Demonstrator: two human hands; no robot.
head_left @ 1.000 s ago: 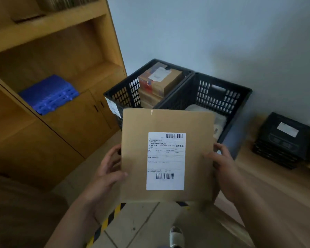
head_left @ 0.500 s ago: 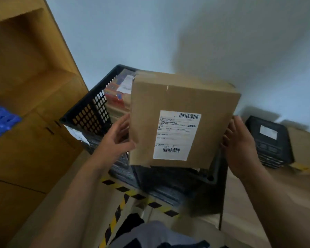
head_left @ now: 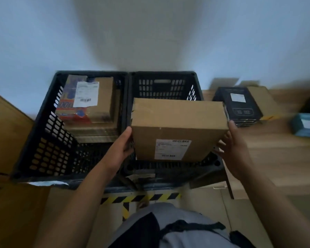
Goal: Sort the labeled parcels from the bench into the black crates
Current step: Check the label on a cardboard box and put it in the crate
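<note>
Cardboard parcel point(head_left: 177, 122): plain brown box, rectangular, broader than deep, with taped seams at its left edge and a white shipping label point(head_left: 172, 149) with barcodes fixed toward the lower middle of its near face; the print on the label is too blurred to be read. The parcel is held tilted over the right black crate point(head_left: 162, 83), its lower edge near the crate's front rim and its upper edge toward the back wall. It is gripped at both sides: the left hand point(head_left: 123, 147) is set against the left edge with the thumb up along the corner and the fingers hidden beneath, and the right hand point(head_left: 231, 145) is pressed to the right edge with fingers spread and the thumb raised along the side. Right black crate: slotted plastic walls, handle cut-out in the back wall, contents hidden by the parcel. Left black crate point(head_left: 48, 140): same make, touching the right crate along their shared wall, and holding a stack of parcels; the top parcel point(head_left: 89, 101) is brown with a red and blue printed end and a white barcode label, lying toward the back left corner. Both crates are stood against a pale wall point(head_left: 150, 33). Yellow and black striped tape point(head_left: 138, 197) is seen on the floor below the crates' front edge.
</note>
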